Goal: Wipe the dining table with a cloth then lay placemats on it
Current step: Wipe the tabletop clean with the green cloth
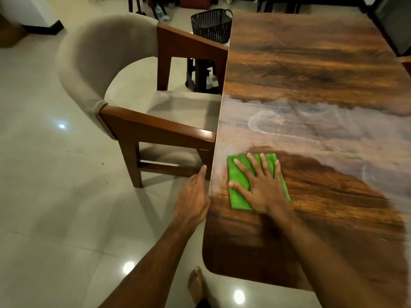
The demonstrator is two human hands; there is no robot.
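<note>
Right hand [264, 192] presses cloth [238, 201]; black basket [211, 24] beyond table [311, 63].

1. A home dining room: a long wood-grain dining surface [311, 63] with an upholstered armchair [106, 70] drawn up beside it.
2. Glossy pale floor tiles [44, 196] mirror ceiling lights.
3. A dark woven basket [211, 24] stands behind.

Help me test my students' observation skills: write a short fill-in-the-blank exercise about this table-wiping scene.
1. The right hand presses flat on a ____ cloth.
2. The left hand touches the ____ of the table.
3. A black slatted ____ stands on the floor past the chair.

Missing words: green; edge; basket.
</note>
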